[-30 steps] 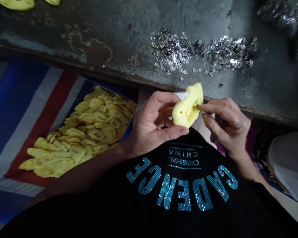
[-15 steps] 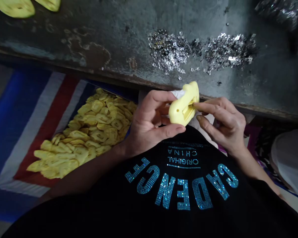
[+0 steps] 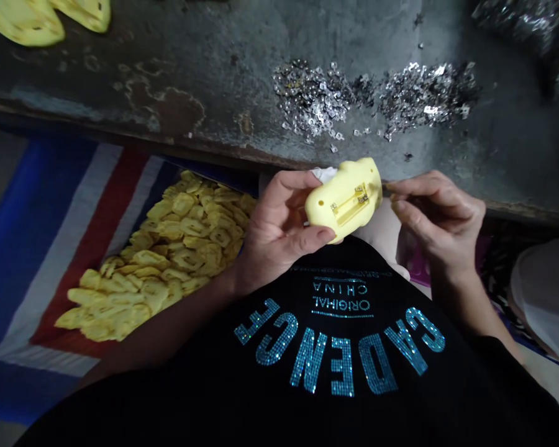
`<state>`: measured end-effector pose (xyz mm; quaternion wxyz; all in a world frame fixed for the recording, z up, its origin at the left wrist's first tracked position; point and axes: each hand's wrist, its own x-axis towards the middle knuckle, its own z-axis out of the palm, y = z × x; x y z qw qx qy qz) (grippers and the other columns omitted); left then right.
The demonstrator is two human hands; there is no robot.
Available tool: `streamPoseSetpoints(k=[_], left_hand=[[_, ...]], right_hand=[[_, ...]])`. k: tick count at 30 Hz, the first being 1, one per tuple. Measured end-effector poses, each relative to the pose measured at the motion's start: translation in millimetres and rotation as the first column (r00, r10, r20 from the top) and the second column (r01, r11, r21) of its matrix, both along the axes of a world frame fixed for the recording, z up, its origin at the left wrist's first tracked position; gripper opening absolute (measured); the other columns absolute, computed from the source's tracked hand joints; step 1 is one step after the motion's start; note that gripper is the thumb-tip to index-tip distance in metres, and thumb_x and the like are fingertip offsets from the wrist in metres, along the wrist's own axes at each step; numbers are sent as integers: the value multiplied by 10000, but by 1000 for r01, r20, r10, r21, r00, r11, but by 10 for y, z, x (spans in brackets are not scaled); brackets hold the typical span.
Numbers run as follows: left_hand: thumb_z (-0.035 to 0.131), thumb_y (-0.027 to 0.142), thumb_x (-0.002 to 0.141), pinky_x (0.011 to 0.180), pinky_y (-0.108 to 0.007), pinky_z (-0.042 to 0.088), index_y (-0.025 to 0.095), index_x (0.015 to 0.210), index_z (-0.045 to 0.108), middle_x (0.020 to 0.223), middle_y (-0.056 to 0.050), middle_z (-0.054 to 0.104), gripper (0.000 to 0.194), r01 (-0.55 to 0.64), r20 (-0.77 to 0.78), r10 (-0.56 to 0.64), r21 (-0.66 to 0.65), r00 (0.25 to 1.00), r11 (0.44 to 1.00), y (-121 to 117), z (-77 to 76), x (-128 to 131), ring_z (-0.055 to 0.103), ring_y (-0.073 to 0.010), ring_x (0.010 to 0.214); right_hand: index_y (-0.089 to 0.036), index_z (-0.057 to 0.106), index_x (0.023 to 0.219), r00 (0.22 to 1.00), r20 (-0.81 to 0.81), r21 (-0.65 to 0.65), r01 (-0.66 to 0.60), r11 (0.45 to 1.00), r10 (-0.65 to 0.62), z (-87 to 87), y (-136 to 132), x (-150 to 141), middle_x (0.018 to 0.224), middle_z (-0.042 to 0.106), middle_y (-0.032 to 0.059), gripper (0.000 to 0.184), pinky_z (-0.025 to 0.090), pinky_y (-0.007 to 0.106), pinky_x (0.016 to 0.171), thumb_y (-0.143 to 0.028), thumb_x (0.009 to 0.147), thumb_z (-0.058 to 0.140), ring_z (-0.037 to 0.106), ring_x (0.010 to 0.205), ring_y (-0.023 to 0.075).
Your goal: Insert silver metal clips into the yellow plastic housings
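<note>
yellow parts are lying heaped on a striped sheet below the front edge of the bench. the left hand is pinching a slotted yellow casing by that edge; metal pieces are lying beyond. the right hand is hovering beside the casing, fingertips drawn close; whether pinching anything, i cannot tell.

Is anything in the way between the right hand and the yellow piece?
Nothing visible. The right hand is beside one edge of the yellow piece; the left hand grips it from the opposite side, with its slot uncovered. The small metal parts lie on the table beyond, out of that path.
</note>
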<state>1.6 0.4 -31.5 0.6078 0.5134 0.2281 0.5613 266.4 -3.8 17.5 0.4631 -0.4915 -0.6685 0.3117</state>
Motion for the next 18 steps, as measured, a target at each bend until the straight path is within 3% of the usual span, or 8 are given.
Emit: streamPoseSetpoints(k=[4,8,11,14,18], left_hand=[[977,478,939,737,-280,765,413,1448,634,1406,-20,772,617,-24,-19,22,-84,1000,996,71,-179,-13,863,-259,1151],[966,571,933,755,-305,778,384,1387,572,1451,-31,767,630,-38,-36,30,-247,999,968,196,-425,-22,879,-276,1177],[943,652,937,788,-347,793,416,1456,530,1565,-52,743,703,-16,-75,-4,-266,997,964,253,-537,-49,875,-302,1231],[915,655,966,793,-356,797,442,1446,516,1570,-20,741,659,-25,-109,-5,-272,994,962,272,-557,-69,879,-283,1218],[894,654,989,794,-372,796,431,1441,565,1458,-14,764,602,-20,-85,2,-204,996,979,235,-440,-47,874,-270,1168]], right_hand=[[-425,930,1173,986,-43,83,163,983,-160,-161,34,89,1054,886,-12,159,598,458,827,-329,1050,903,740,884,231],[-371,932,1119,984,9,78,179,981,-180,-289,45,164,989,862,3,80,610,461,786,-376,1042,914,731,829,236],[-355,931,1135,986,37,43,161,986,-163,-297,29,183,995,854,20,102,629,452,768,-398,1044,913,724,822,235],[-340,932,1133,990,47,23,135,991,-135,-277,20,167,987,853,22,116,628,428,742,-410,1043,906,722,806,224],[-339,926,1169,994,37,-31,102,994,-101,-267,57,124,999,848,16,145,633,400,760,-424,1055,895,710,797,201]])
